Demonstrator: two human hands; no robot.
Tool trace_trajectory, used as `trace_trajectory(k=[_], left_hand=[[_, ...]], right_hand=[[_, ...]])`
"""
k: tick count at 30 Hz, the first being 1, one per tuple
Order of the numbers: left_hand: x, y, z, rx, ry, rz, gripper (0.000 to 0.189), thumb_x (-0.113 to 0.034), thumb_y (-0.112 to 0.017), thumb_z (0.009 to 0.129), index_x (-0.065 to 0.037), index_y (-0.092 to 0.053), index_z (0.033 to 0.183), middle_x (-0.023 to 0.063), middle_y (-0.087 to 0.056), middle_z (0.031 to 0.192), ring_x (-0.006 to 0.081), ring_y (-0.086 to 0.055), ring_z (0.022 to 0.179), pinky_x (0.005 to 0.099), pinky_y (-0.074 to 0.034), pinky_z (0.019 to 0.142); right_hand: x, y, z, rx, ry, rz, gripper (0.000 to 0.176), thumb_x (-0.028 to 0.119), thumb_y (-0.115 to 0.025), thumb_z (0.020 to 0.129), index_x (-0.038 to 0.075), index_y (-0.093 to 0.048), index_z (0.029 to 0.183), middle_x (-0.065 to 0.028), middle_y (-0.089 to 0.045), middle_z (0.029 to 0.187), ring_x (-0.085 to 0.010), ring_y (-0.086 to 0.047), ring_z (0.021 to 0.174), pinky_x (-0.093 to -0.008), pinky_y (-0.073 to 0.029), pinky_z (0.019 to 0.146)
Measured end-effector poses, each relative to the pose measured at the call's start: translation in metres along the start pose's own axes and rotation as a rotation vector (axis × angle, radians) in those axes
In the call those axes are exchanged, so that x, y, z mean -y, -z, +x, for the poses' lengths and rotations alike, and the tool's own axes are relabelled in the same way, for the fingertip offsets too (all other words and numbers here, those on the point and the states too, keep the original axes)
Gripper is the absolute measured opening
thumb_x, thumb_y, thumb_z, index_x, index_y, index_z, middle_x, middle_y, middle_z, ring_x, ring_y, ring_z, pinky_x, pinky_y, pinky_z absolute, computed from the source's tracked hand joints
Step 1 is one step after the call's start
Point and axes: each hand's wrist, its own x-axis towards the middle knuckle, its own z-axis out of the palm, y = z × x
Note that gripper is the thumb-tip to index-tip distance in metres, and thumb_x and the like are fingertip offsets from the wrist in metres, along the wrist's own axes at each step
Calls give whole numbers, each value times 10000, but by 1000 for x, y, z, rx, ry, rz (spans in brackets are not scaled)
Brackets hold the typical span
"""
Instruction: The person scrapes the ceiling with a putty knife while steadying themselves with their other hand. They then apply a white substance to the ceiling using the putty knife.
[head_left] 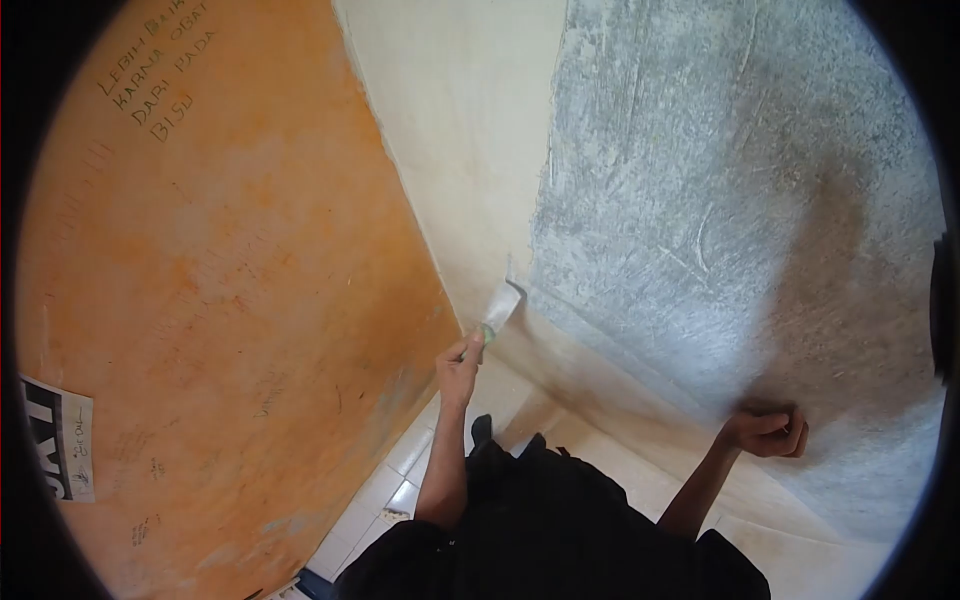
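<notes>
My left hand is wrapped round the green handle of a scraper. Its flat metal blade points up and touches the cream wall strip, close to the lower left corner of the rough grey wall patch. Further right, my right hand is closed with the fingers curled, near the lower part of the grey patch. Whether anything is inside those fingers cannot be made out.
An orange wall with handwriting fills the left side and meets the cream wall in a corner. A black-and-white sticker is on it at far left. White floor tiles show below.
</notes>
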Motion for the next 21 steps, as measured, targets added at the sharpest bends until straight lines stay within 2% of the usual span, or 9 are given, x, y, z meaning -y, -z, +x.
trace_trajectory(k=[3, 7, 12, 15, 19, 21], left_hand=[[-14, -19, 5, 1, -27, -53, 352, -361, -678, 908, -50, -742, 1059, -41, -563, 653, 33, -445, 579, 212, -349, 524], [-7, -12, -8, -4, -98, -8, 357, -367, -677, 906, -53, -741, 1063, -39, -567, 660, 29, -445, 583, 208, -347, 527], [-18, -16, 3, -24, -67, 107, 379, -359, -684, 899, -37, -723, 1095, -24, -589, 694, 53, -482, 623, 218, -383, 553], [-13, -4, -10, -43, 14, 4, 382, -352, -684, 900, -32, -715, 1104, -15, -598, 709, 65, -504, 652, 221, -399, 579], [-48, -38, -4, -39, -31, -12, 362, -331, -682, 905, -32, -715, 1107, -20, -592, 696, 59, -488, 643, 216, -388, 575], [-73, -46, -5, 14, -244, -92, 352, -308, -680, 908, -27, -709, 1116, -24, -597, 692, 52, -492, 643, 214, -398, 574]], right_hand=[[-1, 7, -4, 16, -28, 24, 252, 198, -436, 1004, -27, -534, 1062, -148, -485, 1055, -249, -504, 931, -383, -442, 811], [-9, 12, -5, 33, 7, -4, 240, 188, -438, 1003, -25, -532, 1062, -144, -478, 1061, -240, -503, 929, -373, -444, 807], [-1, 4, -2, 20, -6, -10, 232, 180, -443, 999, -26, -529, 1066, -144, -478, 1059, -236, -504, 925, -363, -445, 803], [-5, 8, -1, 31, 6, 9, 231, 180, -448, 997, -26, -529, 1064, -143, -479, 1054, -236, -504, 917, -361, -444, 799], [-2, 9, -2, 28, 0, -10, 233, 184, -446, 1001, -25, -527, 1066, -138, -480, 1053, -231, -501, 908, -358, -444, 794], [-1, 8, -2, 29, -4, -24, 234, 184, -444, 1003, -26, -527, 1066, -137, -480, 1053, -230, -501, 906, -356, -444, 791]])
